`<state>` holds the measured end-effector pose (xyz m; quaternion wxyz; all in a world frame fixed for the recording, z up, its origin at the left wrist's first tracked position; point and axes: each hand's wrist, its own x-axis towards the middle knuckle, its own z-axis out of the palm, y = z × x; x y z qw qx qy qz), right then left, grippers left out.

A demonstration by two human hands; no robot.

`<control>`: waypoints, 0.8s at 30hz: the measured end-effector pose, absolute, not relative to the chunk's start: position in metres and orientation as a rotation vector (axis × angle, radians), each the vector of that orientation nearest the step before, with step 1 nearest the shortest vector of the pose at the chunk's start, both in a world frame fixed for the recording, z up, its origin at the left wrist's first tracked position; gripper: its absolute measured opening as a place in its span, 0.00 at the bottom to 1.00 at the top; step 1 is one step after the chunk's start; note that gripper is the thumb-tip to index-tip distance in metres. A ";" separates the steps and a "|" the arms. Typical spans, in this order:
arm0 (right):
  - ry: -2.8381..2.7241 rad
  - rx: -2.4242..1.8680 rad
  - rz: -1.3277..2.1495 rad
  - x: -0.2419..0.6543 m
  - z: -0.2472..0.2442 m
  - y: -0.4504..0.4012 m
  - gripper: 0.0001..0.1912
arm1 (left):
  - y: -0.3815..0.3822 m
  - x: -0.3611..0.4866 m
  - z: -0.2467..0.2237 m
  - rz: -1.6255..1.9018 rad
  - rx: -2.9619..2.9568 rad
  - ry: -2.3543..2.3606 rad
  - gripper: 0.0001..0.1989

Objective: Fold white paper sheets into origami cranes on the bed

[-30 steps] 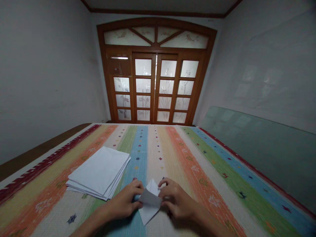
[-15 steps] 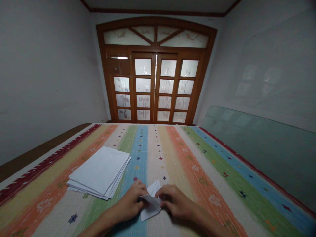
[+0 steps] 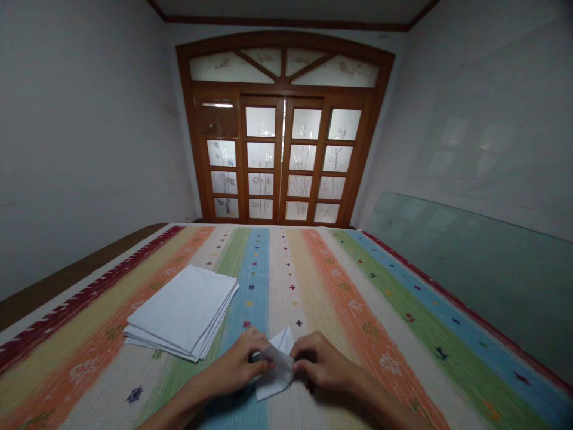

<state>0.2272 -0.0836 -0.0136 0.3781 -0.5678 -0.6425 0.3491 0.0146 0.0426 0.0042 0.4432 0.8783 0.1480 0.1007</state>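
Note:
A small piece of folded white paper point(image 3: 278, 373) is between my hands at the near middle of the table, with a pointed flap standing up at its far side. My left hand point(image 3: 244, 361) pinches its left part, the thumb lying over a raised flap. On the other side my right hand point(image 3: 320, 361) grips the right edge between thumb and curled fingers. The undersides of the folds are hidden by my fingers. Left of my left hand lies a stack of white paper sheets point(image 3: 183, 307), its edges slightly fanned.
A striped, multicoloured cloth point(image 3: 313, 286) covers the table. Beyond its far edge stand wooden doors with glass panes point(image 3: 282, 161). A pale green glass panel point(image 3: 470, 257) runs along the right side, and a brown wooden edge point(image 3: 80, 269) shows at the left.
My left thumb has moved rightward onto the raised paper flap, and the flap faces me a little more. My right hand keeps its grip with small finger shifts. The stack stays put.

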 end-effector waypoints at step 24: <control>-1.785 -1.472 0.618 0.217 -0.010 -0.086 0.12 | 0.050 0.021 0.002 0.386 1.866 0.298 0.33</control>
